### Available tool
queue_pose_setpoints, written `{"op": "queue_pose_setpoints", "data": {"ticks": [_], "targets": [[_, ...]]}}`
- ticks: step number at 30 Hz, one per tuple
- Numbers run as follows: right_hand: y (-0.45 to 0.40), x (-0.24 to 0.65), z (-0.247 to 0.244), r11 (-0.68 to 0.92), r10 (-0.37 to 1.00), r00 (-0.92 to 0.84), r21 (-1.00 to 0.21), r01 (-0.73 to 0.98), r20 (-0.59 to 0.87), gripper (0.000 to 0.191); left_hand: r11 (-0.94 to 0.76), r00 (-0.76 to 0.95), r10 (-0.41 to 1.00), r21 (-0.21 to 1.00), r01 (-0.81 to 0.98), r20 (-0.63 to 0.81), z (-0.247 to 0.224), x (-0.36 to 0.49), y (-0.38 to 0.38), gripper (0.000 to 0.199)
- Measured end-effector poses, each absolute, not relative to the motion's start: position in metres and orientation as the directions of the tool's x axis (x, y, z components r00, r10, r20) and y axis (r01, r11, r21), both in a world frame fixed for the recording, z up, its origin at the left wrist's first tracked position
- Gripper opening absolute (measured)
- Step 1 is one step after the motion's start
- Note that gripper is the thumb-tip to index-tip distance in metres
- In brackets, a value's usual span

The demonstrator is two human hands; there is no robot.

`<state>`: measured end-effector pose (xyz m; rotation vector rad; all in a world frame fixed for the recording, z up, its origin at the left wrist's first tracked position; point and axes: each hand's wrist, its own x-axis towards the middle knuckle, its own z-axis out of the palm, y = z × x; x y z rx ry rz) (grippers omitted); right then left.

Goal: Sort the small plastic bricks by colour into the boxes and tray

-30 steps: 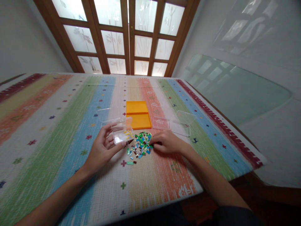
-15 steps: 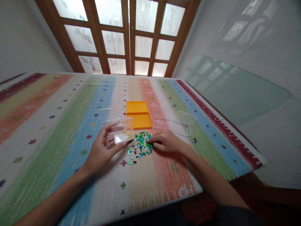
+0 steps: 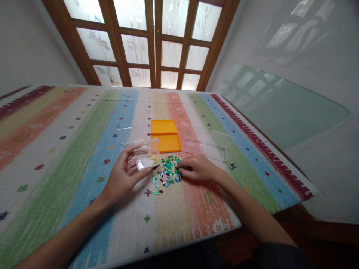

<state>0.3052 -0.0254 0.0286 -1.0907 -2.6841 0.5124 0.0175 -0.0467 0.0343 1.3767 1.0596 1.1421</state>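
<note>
My left hand [image 3: 125, 170] holds a small clear plastic box [image 3: 144, 161] tilted, its lid folded up; several yellow pieces [image 3: 153, 159] lie inside. To the right of the box, a loose pile of small green, blue, brown and white bricks [image 3: 169, 171] is spread on the tablecloth. My right hand [image 3: 195, 167] is at the pile's right edge, its thumb and index finger pinched together over the bricks. Whatever is between those fingertips is too small or hidden to make out.
Behind the pile lies an open orange case [image 3: 166, 143]. Another clear plastic box [image 3: 215, 151], opened, sits to its right. One more clear container [image 3: 126, 144] is partly behind my left hand. A striped cloth [image 3: 174, 209] covers the table.
My right hand has shifted very slightly left at the edge of the pile. My left hand keeps the clear box in nearly the same place.
</note>
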Motion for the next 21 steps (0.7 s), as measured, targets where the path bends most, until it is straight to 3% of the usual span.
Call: {"op": "queue_pose_setpoints", "data": {"ticks": [16,21], "targets": [[-0.0224,0.3044,0.0251,0.666,0.725,-0.688,-0.295,0.685,0.041,0.024,-0.124,0.159,0.980,0.992,0.026,0.118,0.0298,0.0161,-0.0448,0.064],[-0.0231,0.3052,0.0207,0.691,0.714,-0.684,-0.302,0.657,0.146,0.025,-0.138,0.144,0.981,0.990,0.035,0.132,0.0345,0.0154,-0.0440,0.060]]}}
